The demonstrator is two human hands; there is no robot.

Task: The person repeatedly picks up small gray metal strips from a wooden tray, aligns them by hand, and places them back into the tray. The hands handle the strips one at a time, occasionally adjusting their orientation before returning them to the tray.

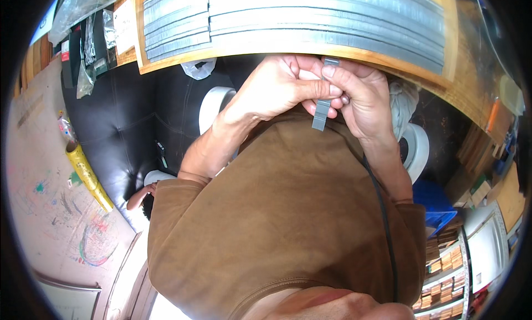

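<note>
In front of my chest, below the near edge of a wooden tray (450,21), both hands meet on a short, narrow grey strip (320,116) with crosswise lines. My left hand (282,87) is closed, its thumb and fingers pinching the strip from the left. From the right, my right hand (361,93) grips it too, thumb tip pressed on its upper part. The strip's lower end hangs free below the fingers; its middle is partly hidden by them. Long grey strips (321,26) lie side by side in rows inside the tray.
A black tufted sofa (122,120) stands at the left, with another person's arm (139,198) near its lower end. A yellow tube (88,176) leans by the marked wall. Blue bin (435,206) and shelves of wooden pieces (443,287) are at the right.
</note>
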